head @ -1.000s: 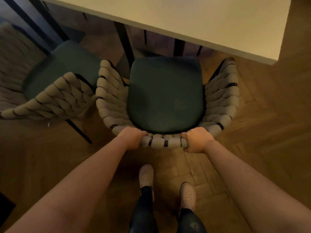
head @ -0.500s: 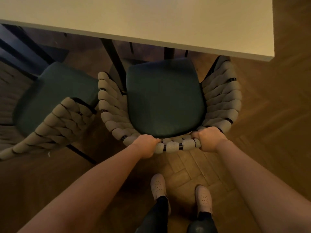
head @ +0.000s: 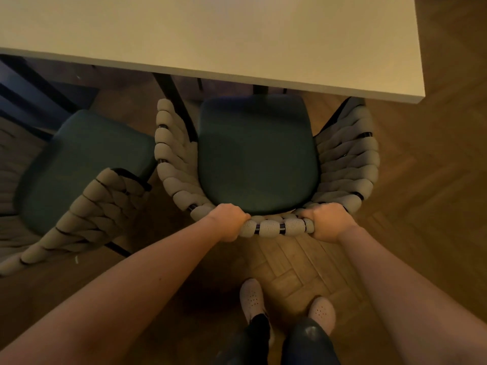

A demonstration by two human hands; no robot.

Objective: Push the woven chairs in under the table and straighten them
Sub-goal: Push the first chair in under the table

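Two woven chairs show in the frame, and we see neither whole. The nearer chair with thick beige woven rope sides and a dark green padded seat (head: 257, 154) sits at centre; its front edge just meets the table's rim in the picture, and its legs are hidden below the seat. The second beige woven chair with a green seat (head: 87, 164) stands at the left, turned at an angle, blurred, and cut off by the left edge. Its woven side lies just beside the centre chair's left side; we cannot tell if they touch.

Our left hand (head: 228, 222) and right hand (head: 328, 222) both grip the back rail of the centre chair, fingers curled closed around the rope, fingertips hidden over the far side.

The pale rectangular tabletop (head: 210, 35) fills the upper frame, cut off at the top and left. Dark table legs (head: 175, 101) show beneath it, one rising behind the centre chair's left side. The space under the table at upper left is too dark to make out.

Two light perforated shoes (head: 253, 299) stand on the brown herringbone wood floor (head: 434, 206) at lower centre.
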